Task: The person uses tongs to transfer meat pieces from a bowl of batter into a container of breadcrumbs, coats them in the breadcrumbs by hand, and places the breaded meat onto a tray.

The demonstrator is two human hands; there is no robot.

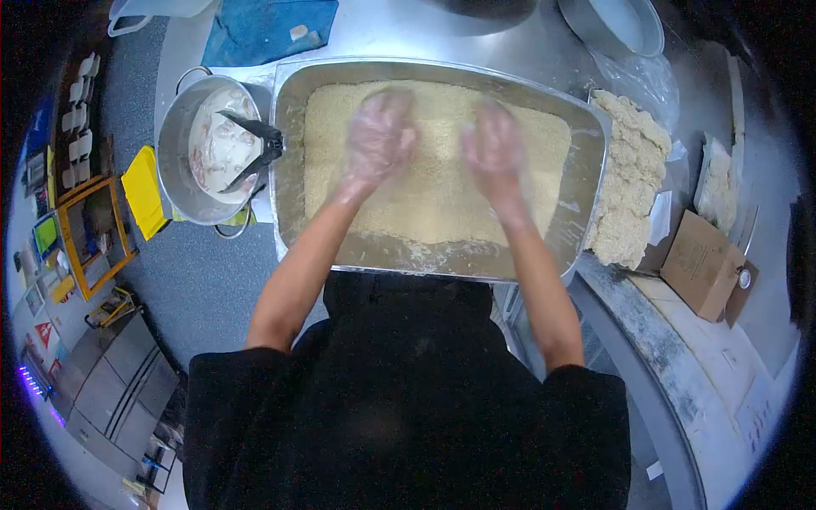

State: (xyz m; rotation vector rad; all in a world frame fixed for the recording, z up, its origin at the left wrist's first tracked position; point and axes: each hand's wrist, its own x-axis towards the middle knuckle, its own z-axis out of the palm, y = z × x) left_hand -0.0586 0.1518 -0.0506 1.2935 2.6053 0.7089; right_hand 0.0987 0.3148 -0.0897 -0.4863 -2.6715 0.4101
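A large metal tray (438, 263) holds a wide layer of pale yellow crumbs (442, 208). Over the left part of the crumbs is my left hand (380, 136), and over the right part is my right hand (495, 146). Both look covered by clear gloves and are smeared by motion, so their fingers are unclear. Whether either hand presses on the crumbs or holds any cannot be made out. Left of the tray, a metal pot (176, 161) contains a white creamy mixture (223, 140), with black tongs (270, 143) at its right rim.
Along the tray's right side lies a row of crumb-coated pieces (629, 178). A round metal pan (625, 25) stands at the back right, and a blue cloth (255, 34) lies at the back left. Farther right is a cardboard box (701, 263); a yellow object (144, 194) is left of the pot.
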